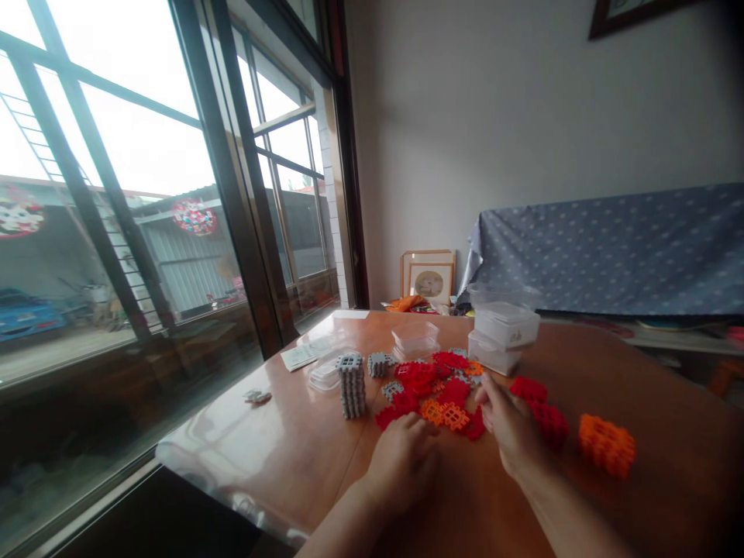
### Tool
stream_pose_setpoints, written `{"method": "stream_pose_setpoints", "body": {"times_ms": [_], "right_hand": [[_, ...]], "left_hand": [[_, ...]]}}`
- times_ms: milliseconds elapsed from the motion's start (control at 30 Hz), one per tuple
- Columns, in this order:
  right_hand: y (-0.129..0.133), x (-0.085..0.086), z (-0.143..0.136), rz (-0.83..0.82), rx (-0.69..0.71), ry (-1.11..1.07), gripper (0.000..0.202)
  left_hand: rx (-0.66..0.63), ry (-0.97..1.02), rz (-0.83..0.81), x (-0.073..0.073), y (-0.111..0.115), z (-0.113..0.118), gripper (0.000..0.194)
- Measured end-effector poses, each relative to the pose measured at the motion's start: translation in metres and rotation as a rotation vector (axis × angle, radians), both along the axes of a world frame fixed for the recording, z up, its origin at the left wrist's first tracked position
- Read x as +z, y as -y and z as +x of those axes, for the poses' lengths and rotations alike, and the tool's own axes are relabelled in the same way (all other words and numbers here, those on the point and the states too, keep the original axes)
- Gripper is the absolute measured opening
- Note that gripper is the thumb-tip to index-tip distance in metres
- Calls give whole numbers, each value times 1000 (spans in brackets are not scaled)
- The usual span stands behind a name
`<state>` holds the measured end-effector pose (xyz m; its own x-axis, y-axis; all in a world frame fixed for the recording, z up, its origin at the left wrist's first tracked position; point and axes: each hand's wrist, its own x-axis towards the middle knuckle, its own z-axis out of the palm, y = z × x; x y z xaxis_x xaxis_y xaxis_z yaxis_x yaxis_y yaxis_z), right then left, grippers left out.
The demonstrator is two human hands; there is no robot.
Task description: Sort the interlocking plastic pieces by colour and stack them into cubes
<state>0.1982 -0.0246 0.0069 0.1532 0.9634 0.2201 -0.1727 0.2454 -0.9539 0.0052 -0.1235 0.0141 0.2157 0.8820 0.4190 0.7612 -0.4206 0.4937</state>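
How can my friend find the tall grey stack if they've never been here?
Start at the brown table beside the big window. Just left of the messy heap of mostly red pieces stands the tall grey stack. It's clearly taller than the short grey stack behind it.

Count on the tabletop (279, 442): grey stacks (352, 391), two; red stacks (549, 425), two; orange stack (606, 446), one. Loose pieces (455, 416) overlap; exact number not determinable. Hands: one left hand (405, 457), one right hand (511, 430). Elsewhere: hanging decorations (194, 217), two; patterned cloth (616, 252), one; blue vehicle (29, 314), one.
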Motion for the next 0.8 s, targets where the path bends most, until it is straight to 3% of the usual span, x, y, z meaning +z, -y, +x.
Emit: {"method": "stream_pose_setpoints", "body": {"times_ms": [200, 367, 500, 667, 800], "right_hand": [[-1, 10, 7, -70, 6, -163, 51], [-1, 10, 7, -81, 6, -217, 52], [-1, 8, 5, -85, -8, -169, 53], [3, 7, -1, -101, 29, -134, 50], [6, 8, -2, -124, 41, -136, 48]], "left_hand": [[-103, -27, -64, 2, -23, 27, 22], [37, -25, -87, 7, -67, 27, 25], [132, 6, -90, -2, -91, 29, 27], [169, -4, -41, -22, -90, 32, 30], [133, -62, -33, -27, -83, 28, 33]]}}
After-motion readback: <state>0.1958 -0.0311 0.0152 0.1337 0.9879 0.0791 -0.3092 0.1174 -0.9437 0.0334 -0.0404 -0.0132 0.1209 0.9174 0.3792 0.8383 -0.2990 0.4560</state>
